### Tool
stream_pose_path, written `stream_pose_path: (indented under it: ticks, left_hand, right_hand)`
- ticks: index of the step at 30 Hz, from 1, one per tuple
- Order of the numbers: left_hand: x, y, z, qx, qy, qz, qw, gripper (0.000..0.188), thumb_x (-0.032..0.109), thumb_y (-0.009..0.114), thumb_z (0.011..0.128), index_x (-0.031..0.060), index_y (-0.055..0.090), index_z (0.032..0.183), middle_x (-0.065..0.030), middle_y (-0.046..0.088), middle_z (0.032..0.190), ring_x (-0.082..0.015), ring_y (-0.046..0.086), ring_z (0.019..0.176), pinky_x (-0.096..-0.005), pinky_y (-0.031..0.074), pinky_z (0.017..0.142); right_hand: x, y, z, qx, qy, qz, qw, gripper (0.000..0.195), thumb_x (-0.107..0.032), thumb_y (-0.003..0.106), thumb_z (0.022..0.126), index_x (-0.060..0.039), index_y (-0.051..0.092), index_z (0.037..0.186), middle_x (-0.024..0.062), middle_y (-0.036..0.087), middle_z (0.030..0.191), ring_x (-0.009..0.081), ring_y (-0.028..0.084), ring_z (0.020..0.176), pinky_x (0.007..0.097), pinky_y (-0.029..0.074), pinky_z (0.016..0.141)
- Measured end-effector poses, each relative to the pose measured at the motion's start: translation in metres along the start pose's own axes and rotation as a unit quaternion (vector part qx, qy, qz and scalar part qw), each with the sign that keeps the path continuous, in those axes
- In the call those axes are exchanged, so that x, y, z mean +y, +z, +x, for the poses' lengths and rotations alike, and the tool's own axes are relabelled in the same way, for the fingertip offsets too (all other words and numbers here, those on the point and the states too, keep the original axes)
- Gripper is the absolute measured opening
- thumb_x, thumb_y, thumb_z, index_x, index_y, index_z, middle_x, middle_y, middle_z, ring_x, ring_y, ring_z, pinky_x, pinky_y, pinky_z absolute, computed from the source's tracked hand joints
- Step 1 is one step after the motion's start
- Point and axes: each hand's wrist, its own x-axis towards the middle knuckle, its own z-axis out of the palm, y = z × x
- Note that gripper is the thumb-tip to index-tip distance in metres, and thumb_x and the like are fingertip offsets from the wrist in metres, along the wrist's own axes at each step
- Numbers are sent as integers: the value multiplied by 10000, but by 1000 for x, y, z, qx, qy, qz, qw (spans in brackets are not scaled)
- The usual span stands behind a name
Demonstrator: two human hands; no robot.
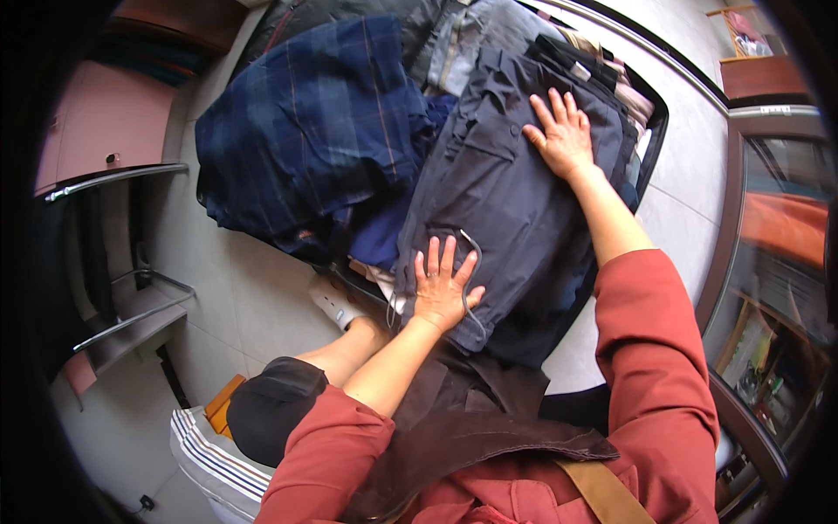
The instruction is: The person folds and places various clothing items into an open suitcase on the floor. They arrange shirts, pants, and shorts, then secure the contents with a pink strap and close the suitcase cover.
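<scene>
Both palms press flat on a folded pair of dark grey-blue trousers (497, 170) with a grey drawstring. My left hand (442, 285) rests near the drawstring end, fingers spread. My right hand (562, 136) lies farther up, beside a buttoned pocket flap, its fingers also apart. The trousers top a pile of clothes in an open black suitcase (660, 124), whose rim shows at the right. To the left, a navy plaid garment (314, 124) bulges over the suitcase edge. Blue cloth (381, 232) shows between the two. What lies under the trousers is mostly hidden.
Light grey clothing (488, 33) and a black garment (366, 39) lie at the far end. A pink cabinet (111, 118) and a metal-railed rack (141, 301) stand left. At right is a glass-doored brown cabinet (727, 216). My clog (334, 302) is beside the suitcase on the tiles.
</scene>
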Motion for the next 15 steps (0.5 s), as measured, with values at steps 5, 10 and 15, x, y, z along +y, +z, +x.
stream_pose_path:
  ticks: [5, 10, 15]
  left_hand:
    - [36, -16, 2, 40, -56, -104, 992, 744, 415, 624, 703, 230, 293, 1344, -187, 123, 1436, -407, 76, 1322, -597, 126, 998]
    - [57, -27, -10, -54, 22, -61, 996, 702, 437, 671, 652, 263, 419, 1284, -174, 142, 1434, -398, 74, 1322, -640, 141, 958]
    - [60, -26, 0, -38, 31, -88, 995, 647, 408, 699, 632, 248, 490, 1224, -181, 180, 1418, -400, 74, 1320, -651, 178, 930]
  right_hand:
    - [53, -28, 4, 27, 129, -8, 991, 706, -465, 636, 729, -209, 350, 1322, 103, 344, 1352, 283, 267, 1276, 498, 255, 977]
    - [60, -61, 34, -45, 85, -33, 995, 370, -307, 661, 728, -130, 561, 1036, 69, 516, 1040, 266, 441, 1065, 422, 364, 875]
    - [75, -82, 44, -6, 125, 108, 986, 186, -219, 647, 738, -150, 548, 880, 102, 603, 876, 322, 573, 875, 435, 452, 718]
